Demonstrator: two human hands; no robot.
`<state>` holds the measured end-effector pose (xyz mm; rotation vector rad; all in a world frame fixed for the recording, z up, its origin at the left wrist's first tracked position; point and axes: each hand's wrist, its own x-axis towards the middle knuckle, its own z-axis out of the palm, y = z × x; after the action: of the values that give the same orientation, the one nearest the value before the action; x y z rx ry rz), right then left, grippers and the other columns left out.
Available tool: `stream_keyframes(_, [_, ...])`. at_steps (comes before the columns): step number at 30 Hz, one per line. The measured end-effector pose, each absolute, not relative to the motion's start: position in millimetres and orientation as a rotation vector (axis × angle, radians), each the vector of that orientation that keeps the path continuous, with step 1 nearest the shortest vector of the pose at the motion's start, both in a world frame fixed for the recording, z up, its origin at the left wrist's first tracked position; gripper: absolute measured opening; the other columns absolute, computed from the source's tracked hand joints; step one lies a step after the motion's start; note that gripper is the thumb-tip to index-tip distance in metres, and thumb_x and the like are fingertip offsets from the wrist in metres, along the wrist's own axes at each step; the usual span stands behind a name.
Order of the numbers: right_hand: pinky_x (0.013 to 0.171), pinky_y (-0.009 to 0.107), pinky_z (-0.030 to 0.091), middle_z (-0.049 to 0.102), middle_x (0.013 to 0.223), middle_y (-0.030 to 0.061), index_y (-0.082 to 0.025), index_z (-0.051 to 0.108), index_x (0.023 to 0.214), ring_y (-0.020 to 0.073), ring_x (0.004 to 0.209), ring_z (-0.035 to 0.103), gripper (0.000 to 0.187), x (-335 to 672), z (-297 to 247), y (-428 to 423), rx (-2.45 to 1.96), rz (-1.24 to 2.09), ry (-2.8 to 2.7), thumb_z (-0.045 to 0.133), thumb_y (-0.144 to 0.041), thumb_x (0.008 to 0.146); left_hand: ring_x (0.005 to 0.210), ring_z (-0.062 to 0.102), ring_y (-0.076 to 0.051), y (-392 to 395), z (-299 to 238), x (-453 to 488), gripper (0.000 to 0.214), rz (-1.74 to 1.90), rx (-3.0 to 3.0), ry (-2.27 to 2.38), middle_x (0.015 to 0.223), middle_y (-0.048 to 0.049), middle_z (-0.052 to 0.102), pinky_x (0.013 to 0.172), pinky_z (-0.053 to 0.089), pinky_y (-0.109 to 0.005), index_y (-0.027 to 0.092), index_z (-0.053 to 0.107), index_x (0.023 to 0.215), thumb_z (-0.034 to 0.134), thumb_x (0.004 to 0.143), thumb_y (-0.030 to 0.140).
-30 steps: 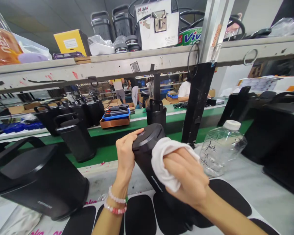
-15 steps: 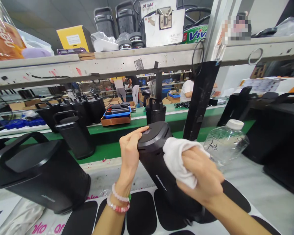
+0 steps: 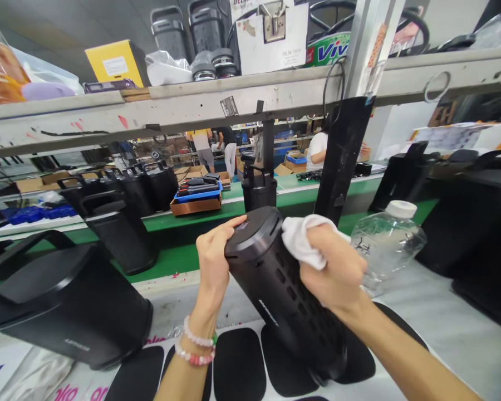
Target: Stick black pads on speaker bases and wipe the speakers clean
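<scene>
Toward twelve o'clock before you leans the black cylinder [image 3: 275,289], its top end [image 3: 253,231] gripped by your bent left hand [image 3: 214,256], while your right hand [image 3: 336,259] is closed, pinching the white cloth [image 3: 297,236] at its two o'clock edge. From the cylinder, toward ten o'clock, the cardboard box [image 3: 196,208] contains a blue tray [image 3: 200,196] of long dark pieces [image 3: 198,183], and toward two o'clock stands the clear bottle [image 3: 384,242]. Compared with half a second ago, the cloth sits higher, and the slotted side [image 3: 298,301], unseen then, is visible.
</scene>
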<state>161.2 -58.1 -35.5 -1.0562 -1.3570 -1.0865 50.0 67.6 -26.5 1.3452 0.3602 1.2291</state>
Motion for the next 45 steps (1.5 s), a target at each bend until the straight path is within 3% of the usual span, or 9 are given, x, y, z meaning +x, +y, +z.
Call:
stream_keyframes(5, [0.048, 0.023, 0.037, 0.053, 0.064, -0.0062, -0.021, 0.059, 0.078, 0.0091, 0.053, 0.048, 0.016, 172.5, -37.7, -55.2, -1.093, -0.790, -0.834, 0.074, -0.015, 0.076, 0.085, 0.069, -0.018, 74.9, -31.0, 53.0, 0.025, 1.157, 1.309, 0.291, 0.089, -0.0031, 0.079, 0.076, 0.049, -0.022, 0.019, 0.081, 0.077, 0.059, 0.068, 0.028])
stream_keyframes(11, [0.046, 0.022, 0.039, 0.055, 0.064, -0.0052, -0.021, 0.060, 0.081, 0.0095, 0.052, 0.047, 0.013, 156.7, -42.4, -54.4, -1.096, -0.496, -0.840, 0.073, -0.020, 0.080, 0.079, 0.069, -0.018, 91.9, -42.1, 61.2, 0.024, 1.151, 1.221, 0.328, 0.085, -0.0026, 0.079, 0.069, 0.051, -0.022, 0.021, 0.081, 0.070, 0.058, 0.067, 0.028])
stream_keyframes(21, [0.039, 0.022, 0.038, 0.051, 0.063, -0.0049, -0.021, 0.056, 0.087, 0.0092, 0.046, 0.046, 0.016, 151.1, -42.0, -53.0, -1.092, -0.563, -1.047, 0.065, -0.009, 0.083, 0.079, 0.069, -0.020, 92.0, -41.3, 60.4, 0.028, 1.112, 1.250, 0.406, 0.085, -0.0052, 0.079, 0.070, 0.052, -0.025, 0.020, 0.081, 0.077, 0.056, 0.068, 0.028])
stream_keyframes(28, [0.064, 0.032, 0.055, 0.069, 0.079, 0.0068, -0.014, 0.062, 0.098, 0.0215, 0.074, 0.068, 0.022, 147.2, -43.7, -54.0, -0.947, -0.815, -1.560, 0.056, 0.000, 0.082, 0.083, 0.069, -0.018, 89.9, -42.2, 60.1, 0.028, 1.133, 1.246, 0.371, 0.088, -0.0022, 0.079, 0.072, 0.051, -0.021, 0.021, 0.081, 0.078, 0.055, 0.071, 0.028])
stream_keyframes(36, [0.063, 0.032, 0.056, 0.070, 0.077, 0.0034, -0.018, 0.062, 0.093, 0.0180, 0.069, 0.066, 0.029, 151.3, -44.0, -49.9, -1.006, -1.049, -1.375, 0.060, 0.006, 0.077, 0.082, 0.070, -0.018, 79.7, -37.8, 59.8, 0.027, 1.211, 1.281, 0.385, 0.087, -0.0026, 0.079, 0.071, 0.050, -0.021, 0.020, 0.081, 0.072, 0.054, 0.070, 0.025])
stream_keyframes(45, [0.062, 0.032, 0.055, 0.067, 0.075, 0.0037, -0.016, 0.062, 0.091, 0.0182, 0.067, 0.064, 0.028, 150.6, -46.0, -58.6, -1.022, -1.015, -1.376, 0.060, 0.007, 0.075, 0.088, 0.070, -0.020, 72.0, -31.8, 56.7, 0.028, 1.234, 1.350, 0.373, 0.089, -0.0032, 0.079, 0.079, 0.050, -0.024, 0.020, 0.081, 0.077, 0.054, 0.071, 0.024])
